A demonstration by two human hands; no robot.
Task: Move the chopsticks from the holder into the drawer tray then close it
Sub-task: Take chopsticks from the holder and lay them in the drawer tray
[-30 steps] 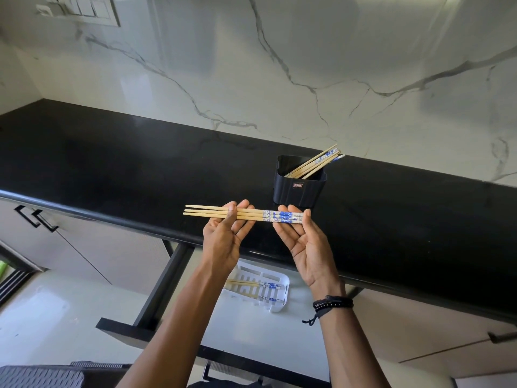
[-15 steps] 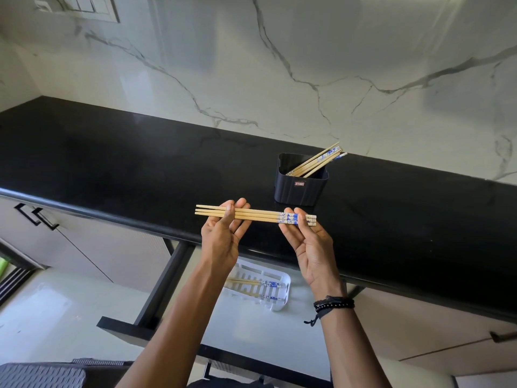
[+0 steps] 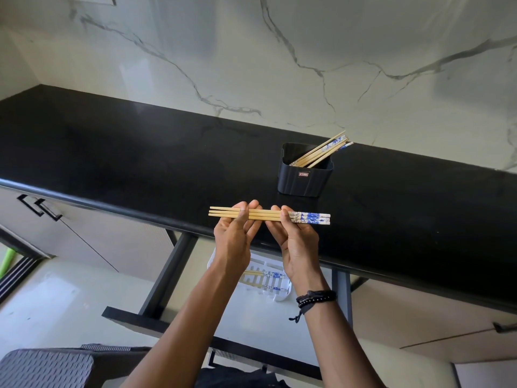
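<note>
The right hand (image 3: 298, 239) has slid along the chopsticks (image 3: 269, 216) toward the left hand (image 3: 235, 233), baring blue ends

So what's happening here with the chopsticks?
A person holds a few chopsticks level over the edge of the counter. The left hand and right hand each pinch them. More sticks lean in the black holder. Below, the drawer is open, and its white tray already has some in it.
</note>
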